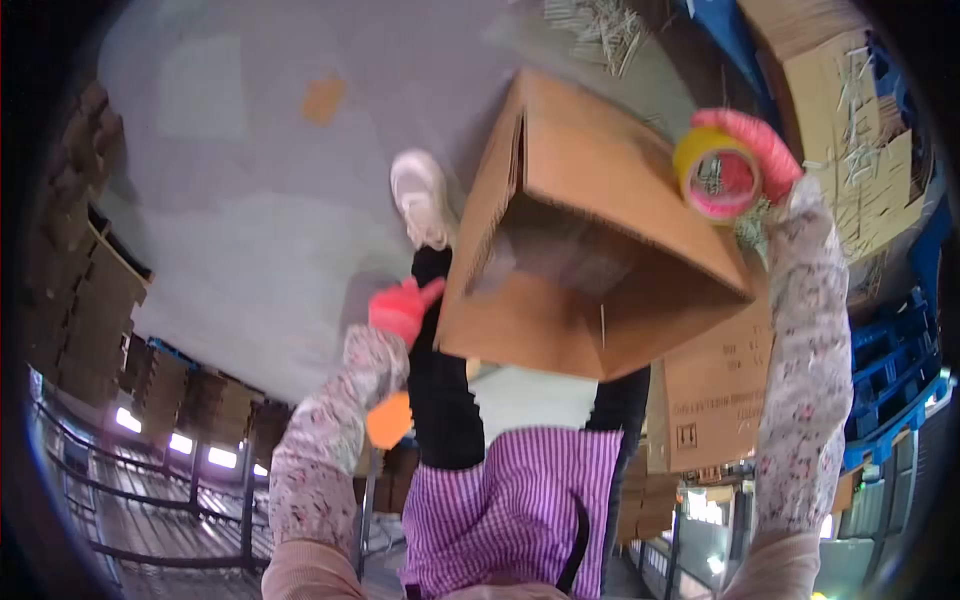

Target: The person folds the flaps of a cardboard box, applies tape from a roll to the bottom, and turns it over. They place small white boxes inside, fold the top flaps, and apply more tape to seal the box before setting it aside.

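A brown cardboard box (610, 150) is in front of me, tilted, with its open side facing me and its inside in shadow. My right hand (755, 150), in a pink glove, grips a roll of yellow tape (705, 155) by its outer side, close against the box's right side. On the left, my left hand (398, 312), also gloved in pink, holds nothing. One of its fingers stretches out toward the box's lower left edge, and the others look partly curled.
Flattened cardboard (720, 390) with printing lies beneath the box at right. Blue pallets (890, 365) stand farther right. A heap of thin pale strips (605, 30) lies on the floor at the top, and an orange-brown scrap (323, 98) at upper left. Metal railings (170, 480) run at lower left.
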Tool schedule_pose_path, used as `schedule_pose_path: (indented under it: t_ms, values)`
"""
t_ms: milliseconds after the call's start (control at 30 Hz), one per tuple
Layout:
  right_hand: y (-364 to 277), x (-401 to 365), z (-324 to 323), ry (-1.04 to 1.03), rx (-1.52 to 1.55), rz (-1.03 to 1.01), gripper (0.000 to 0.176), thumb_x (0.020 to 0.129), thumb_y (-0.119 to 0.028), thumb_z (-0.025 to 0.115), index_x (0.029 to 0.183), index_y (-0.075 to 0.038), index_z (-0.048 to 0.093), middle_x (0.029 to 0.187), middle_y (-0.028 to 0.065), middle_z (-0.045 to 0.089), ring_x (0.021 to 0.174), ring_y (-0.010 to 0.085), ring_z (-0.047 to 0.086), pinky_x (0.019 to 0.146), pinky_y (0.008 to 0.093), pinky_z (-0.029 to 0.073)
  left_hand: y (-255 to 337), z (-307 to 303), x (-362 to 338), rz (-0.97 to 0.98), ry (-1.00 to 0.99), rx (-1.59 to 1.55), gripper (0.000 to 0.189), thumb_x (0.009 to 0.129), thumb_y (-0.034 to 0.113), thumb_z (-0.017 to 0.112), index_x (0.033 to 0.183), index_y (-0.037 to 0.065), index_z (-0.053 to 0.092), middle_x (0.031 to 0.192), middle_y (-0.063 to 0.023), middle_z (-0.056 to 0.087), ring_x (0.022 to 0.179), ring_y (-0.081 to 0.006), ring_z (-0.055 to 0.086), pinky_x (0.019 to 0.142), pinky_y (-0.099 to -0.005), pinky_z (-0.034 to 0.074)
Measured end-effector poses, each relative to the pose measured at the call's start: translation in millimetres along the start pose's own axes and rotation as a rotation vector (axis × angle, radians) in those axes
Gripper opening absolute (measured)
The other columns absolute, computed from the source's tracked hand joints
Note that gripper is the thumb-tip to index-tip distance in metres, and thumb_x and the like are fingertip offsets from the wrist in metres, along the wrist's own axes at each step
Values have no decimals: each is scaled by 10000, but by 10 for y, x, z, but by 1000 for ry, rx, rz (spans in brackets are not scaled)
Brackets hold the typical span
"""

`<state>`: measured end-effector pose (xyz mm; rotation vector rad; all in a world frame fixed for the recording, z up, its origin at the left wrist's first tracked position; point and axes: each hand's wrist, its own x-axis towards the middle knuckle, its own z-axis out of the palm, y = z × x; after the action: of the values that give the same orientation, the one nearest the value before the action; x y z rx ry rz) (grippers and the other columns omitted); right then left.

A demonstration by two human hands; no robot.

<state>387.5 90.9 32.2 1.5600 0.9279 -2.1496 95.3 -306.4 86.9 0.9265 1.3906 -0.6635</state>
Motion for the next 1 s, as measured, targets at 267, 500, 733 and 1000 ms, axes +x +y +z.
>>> schedule_pose_path:
  t_ms: [267, 500, 733, 1000]
  values:
    - [12, 26, -14, -24, 132, 114, 503, 840, -524, 545, 990, -50, 627, 461, -28, 396, 384, 98, 379, 452, 260, 382, 570, -1585, 86, 450, 449, -1447, 695, 858, 404, 583, 1342, -29, 335, 1330, -145, 441, 1224, -198, 418, 1015, -309, 316]
    - [161, 52, 19, -173, 345, -83, 629, 889, -562, 411, 1112, 10, 545, 567, -10, 480, 535, 96, 486, 751, 316, 456, 1409, -2061, 16, 284, 468, -1221, 798, 751, 339, 725, 1327, -49, 332, 1347, -199, 393, 1253, -261, 376, 1041, -322, 286]
    - [58, 89, 118, 9, 620, -135, 447, 880, -491, 501, 811, -55, 571, 517, -44, 355, 446, 97, 366, 567, 298, 451, 1454, -2074, -18, 304, 783, -980, 306, 796, 190, 679, 1028, -1, 621, 1120, -123, 598, 1011, -192, 564, 830, -294, 453]
    - [-203, -82, 123, -26, 278, -116, 400, 806, -485, 615, 714, -98, 572, 531, -29, 398, 446, 94, 390, 473, 264, 370, 1510, -1863, -70, 259, 934, -1070, 209, 816, 131, 648, 977, -2, 656, 949, -44, 660, 760, -72, 564, 623, -222, 459]
